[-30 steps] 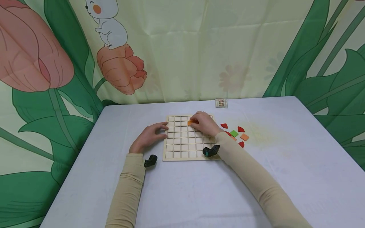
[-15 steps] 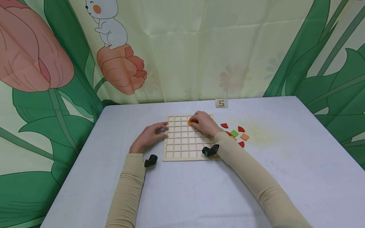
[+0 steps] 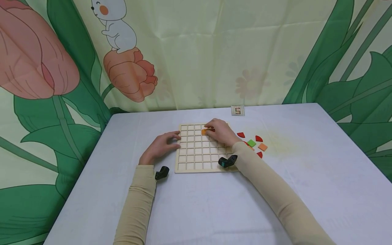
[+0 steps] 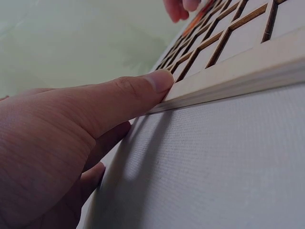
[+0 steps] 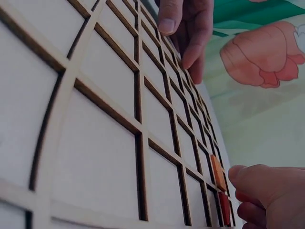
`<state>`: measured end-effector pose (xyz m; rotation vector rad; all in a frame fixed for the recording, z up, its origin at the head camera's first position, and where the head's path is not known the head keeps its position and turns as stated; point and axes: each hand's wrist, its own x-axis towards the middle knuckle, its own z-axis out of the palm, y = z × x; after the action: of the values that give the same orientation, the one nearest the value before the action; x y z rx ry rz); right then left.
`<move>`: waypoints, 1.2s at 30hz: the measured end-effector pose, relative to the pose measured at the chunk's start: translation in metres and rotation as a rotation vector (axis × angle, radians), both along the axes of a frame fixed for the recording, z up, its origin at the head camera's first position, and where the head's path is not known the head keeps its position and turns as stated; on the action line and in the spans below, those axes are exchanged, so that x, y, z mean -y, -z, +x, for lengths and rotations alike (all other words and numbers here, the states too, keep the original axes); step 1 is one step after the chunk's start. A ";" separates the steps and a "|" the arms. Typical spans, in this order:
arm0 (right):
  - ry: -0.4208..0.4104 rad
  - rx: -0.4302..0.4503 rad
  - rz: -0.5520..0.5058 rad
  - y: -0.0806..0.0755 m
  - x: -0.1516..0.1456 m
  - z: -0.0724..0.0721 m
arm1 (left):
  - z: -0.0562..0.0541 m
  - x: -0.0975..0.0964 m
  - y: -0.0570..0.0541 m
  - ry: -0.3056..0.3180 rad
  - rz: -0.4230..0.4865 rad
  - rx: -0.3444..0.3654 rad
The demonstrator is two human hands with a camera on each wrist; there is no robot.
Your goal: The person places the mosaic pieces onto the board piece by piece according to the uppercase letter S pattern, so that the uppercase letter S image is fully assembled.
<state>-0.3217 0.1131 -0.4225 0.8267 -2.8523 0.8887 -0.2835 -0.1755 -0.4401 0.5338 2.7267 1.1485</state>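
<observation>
A pale wooden grid board (image 3: 190, 160) lies on the table. My left hand (image 3: 160, 146) is at its left side; in the left wrist view the thumb (image 4: 138, 88) touches the board's rim, with the other fingers below, loosely bent. Over the upper part of the board is my right hand (image 3: 222, 132), fingers bent beside an orange square tile (image 3: 203, 132) that sits in a cell. In the right wrist view that orange tile (image 5: 218, 172) stands beside a red piece (image 5: 224, 208) in the neighbouring cell. A small gap separates the right thumb (image 5: 243, 175) from the orange tile.
Right of the board lie loose pieces: a green square (image 3: 251, 143), an orange square (image 3: 262, 147) and several red rounded pieces (image 3: 258, 139), some partly behind the right sleeve. A small patterned card (image 3: 237, 110) lies at the table's back edge, before a printed curtain.
My right hand has lifted and drawn slightly right off the orange tile, so more of the tile shows. The left hand has not moved.
</observation>
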 end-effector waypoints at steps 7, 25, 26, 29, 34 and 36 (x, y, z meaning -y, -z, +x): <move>0.083 0.060 -0.050 -0.001 -0.030 0.006 | 0.001 0.001 0.000 -0.001 -0.016 0.000; 0.240 0.273 0.058 -0.027 -0.136 0.038 | 0.000 0.003 0.002 -0.010 -0.007 0.014; 0.242 0.275 0.062 -0.028 -0.139 0.039 | 0.000 0.003 0.001 -0.009 -0.007 0.013; 0.251 0.274 0.072 -0.030 -0.146 0.042 | 0.000 0.002 0.001 -0.004 -0.005 0.007; 0.260 0.289 0.065 -0.030 -0.153 0.045 | 0.000 0.001 -0.001 0.006 -0.009 0.000; 0.260 0.295 0.061 -0.030 -0.154 0.046 | -0.001 0.000 -0.001 0.010 -0.012 -0.004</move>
<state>-0.2762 0.2673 -0.3930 0.3361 -3.1522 0.9619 -0.2843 -0.1754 -0.4395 0.5487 2.7297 1.1285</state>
